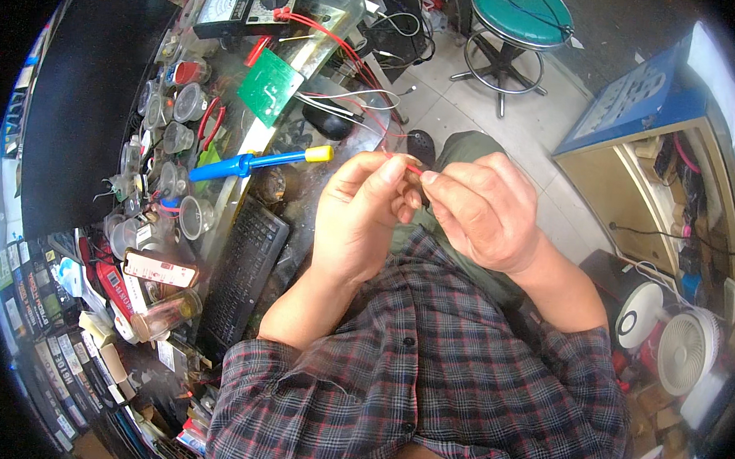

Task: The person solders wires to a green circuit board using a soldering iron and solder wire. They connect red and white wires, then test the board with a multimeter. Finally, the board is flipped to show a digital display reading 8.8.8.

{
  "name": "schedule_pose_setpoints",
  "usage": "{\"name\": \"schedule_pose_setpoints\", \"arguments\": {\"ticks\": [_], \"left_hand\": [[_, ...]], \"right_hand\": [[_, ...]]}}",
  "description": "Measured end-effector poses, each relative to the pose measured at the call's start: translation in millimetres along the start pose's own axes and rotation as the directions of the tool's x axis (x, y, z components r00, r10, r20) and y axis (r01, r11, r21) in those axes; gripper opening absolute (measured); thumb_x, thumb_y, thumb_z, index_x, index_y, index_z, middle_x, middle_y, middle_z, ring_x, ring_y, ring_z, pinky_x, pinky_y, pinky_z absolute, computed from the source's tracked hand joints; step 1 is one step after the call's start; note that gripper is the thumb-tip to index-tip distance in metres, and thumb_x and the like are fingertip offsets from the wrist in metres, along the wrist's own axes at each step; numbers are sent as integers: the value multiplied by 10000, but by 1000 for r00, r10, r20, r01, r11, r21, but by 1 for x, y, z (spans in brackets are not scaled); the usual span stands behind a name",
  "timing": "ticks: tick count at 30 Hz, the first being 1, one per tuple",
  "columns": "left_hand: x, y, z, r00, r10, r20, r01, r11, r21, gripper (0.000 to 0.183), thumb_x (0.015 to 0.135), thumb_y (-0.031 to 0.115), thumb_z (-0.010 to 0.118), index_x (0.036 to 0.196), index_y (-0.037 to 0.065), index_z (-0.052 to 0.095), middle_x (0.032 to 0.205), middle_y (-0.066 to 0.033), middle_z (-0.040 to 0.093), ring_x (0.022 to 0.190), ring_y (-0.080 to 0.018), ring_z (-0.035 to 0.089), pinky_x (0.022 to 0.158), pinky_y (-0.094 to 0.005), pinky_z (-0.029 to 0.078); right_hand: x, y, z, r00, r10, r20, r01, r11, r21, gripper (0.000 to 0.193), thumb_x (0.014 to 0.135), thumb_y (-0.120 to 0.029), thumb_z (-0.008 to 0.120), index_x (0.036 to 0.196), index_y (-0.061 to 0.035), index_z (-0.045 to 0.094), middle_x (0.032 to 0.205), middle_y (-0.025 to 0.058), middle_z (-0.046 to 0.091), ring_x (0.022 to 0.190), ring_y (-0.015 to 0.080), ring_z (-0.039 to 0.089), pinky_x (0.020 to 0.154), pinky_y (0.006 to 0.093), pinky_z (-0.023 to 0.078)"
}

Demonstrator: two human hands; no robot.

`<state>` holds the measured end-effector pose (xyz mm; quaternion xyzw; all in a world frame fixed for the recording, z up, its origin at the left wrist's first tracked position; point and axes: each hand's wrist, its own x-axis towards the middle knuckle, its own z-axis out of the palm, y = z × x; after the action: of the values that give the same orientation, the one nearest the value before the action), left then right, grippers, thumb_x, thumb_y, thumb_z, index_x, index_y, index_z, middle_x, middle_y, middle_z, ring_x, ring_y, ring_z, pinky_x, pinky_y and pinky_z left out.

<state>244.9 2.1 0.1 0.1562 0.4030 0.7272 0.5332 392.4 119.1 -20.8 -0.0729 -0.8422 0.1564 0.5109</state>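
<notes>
My left hand [359, 208] and my right hand [488, 210] are raised close together in front of my chest, above my lap. Both are closed in a pinch. Between their fingertips runs a thin red wire [415, 170], its ends partly hidden by the fingers. Red leads [333, 38] run from the analog multimeter [246, 7] at the far left toward my hands; whether the pinched wire belongs to them I cannot tell. A green circuit board [269, 87] lies on the bench, with white cables [341, 110] beside it.
Left on the bench are a blue tool with a yellow tip [258, 162], a black keyboard [243, 268], a black mouse [328, 124], small plastic cups [192, 101], red-handled pliers [211, 123] and a phone [160, 269]. A green stool [519, 16] stands ahead; a blue-topped cabinet [623, 110] and a white fan [686, 352] are right.
</notes>
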Motion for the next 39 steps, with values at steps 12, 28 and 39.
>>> {"name": "schedule_pose_setpoints", "arguments": {"ticks": [12,28,39], "left_hand": [[7,4,-15,988,-106,109,123,979,-164,158,1102,169,621,1179,50,689,1081,-57,715,868,-140,662,714,-266,507],[13,0,-20,981,136,137,-165,960,224,137,1119,135,576,1160,23,642,1118,-94,692,889,-137,630,814,-289,521],[1,39,-46,982,173,79,-189,924,331,47,1091,39,591,1107,0,571,934,-174,746,861,-220,716,777,-373,592]], "right_hand": [[6,-1,9,999,0,34,-2,999,44,325,799,-99,785,1118,-51,741,979,32,690,750,202,628,613,316,518],[7,2,10,995,43,88,-52,993,108,332,808,-109,856,1107,-57,721,1024,69,693,801,249,661,682,352,544],[87,145,96,663,510,547,-746,512,426,323,1100,-328,610,1128,-19,701,973,49,731,851,162,688,767,323,548]]}}
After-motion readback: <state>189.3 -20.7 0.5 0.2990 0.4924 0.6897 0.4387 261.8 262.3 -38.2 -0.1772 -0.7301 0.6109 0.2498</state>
